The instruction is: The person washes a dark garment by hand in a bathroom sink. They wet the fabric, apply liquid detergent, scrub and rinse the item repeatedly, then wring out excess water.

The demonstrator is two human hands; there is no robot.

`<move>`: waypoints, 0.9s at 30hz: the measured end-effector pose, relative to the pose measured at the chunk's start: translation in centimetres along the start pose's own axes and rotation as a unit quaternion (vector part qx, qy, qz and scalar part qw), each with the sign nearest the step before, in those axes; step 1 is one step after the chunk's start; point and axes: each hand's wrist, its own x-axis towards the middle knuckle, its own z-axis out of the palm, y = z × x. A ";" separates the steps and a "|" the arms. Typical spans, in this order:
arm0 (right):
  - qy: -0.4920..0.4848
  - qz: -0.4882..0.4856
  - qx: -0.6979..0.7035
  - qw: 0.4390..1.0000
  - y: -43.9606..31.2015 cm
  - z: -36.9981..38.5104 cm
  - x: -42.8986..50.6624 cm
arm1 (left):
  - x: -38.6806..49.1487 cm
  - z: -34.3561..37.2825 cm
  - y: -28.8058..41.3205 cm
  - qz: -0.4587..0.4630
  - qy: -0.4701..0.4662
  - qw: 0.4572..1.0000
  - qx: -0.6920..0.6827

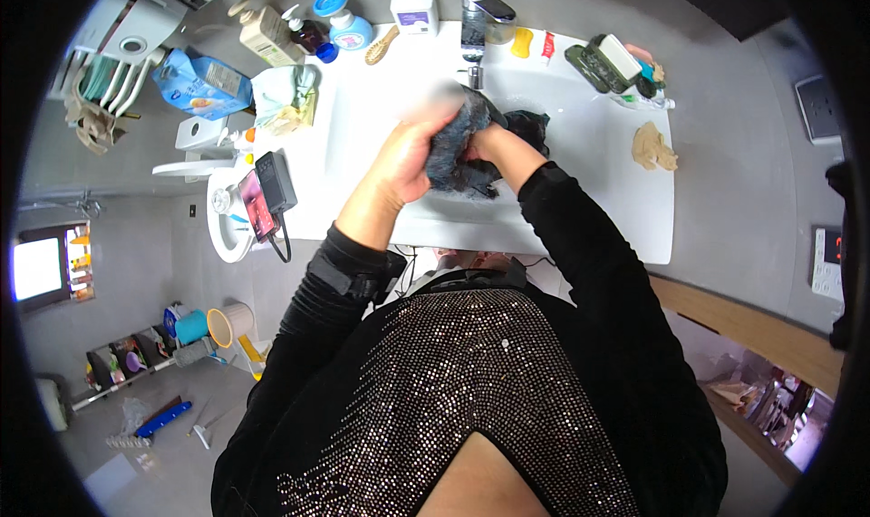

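Observation:
Over the white washbasin, a dark, wet-looking cloth is bunched between my two hands. My left hand grips its left side, with the thumb lying along the top; a blurred patch covers the upper fingers. My right hand holds the cloth from the right, and its fingers are partly hidden in the folds. More dark fabric lies in the basin just beyond my right wrist, with suds around it. The chrome faucet stands behind the basin, its spout just above the cloth.
Along the back rim stand a white pump bottle, a blue foam dispenser and a wooden hairbrush. A yellow soap bar and green soap box sit right of the faucet. A phone and power bank are at left.

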 end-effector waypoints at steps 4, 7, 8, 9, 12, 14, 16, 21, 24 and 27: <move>-0.108 -0.028 0.185 0.976 0.0 0.3 -2.9 | -0.6 -1.6 -2.5 0.120 0.001 0.958 0.261; -0.045 -0.417 -0.434 0.797 0.3 0.1 -4.9 | -2.1 -3.7 -3.5 0.149 0.055 0.821 0.548; -0.054 -0.342 -0.400 0.848 0.6 0.1 -5.0 | -2.3 -4.2 -3.7 0.105 0.094 0.820 0.555; -0.059 -0.305 -0.314 0.897 0.9 -0.2 -5.3 | -2.6 -4.7 -3.9 0.119 0.092 0.807 0.572; -0.055 -0.280 -0.060 0.957 1.9 -0.4 -5.2 | -2.7 -5.0 -4.2 0.087 0.066 0.762 0.638; -0.042 -0.272 0.120 0.954 2.3 -0.4 -5.1 | -2.7 -4.4 -4.4 0.143 0.080 0.736 0.657; -0.106 -0.300 0.252 0.914 2.1 -0.3 -5.4 | -2.8 -3.5 -4.5 0.226 0.103 0.699 0.671; 0.170 -0.047 -0.021 0.984 1.3 0.4 -6.7 | -1.5 -3.6 -3.3 0.339 0.202 0.724 0.566; 0.149 -0.020 0.028 0.988 2.0 0.4 -6.7 | -0.5 -5.2 -2.6 0.184 0.122 0.863 0.454; 0.067 -0.113 0.107 0.986 3.3 -0.2 -5.8 | -0.3 -5.7 -3.0 0.095 0.060 0.939 0.324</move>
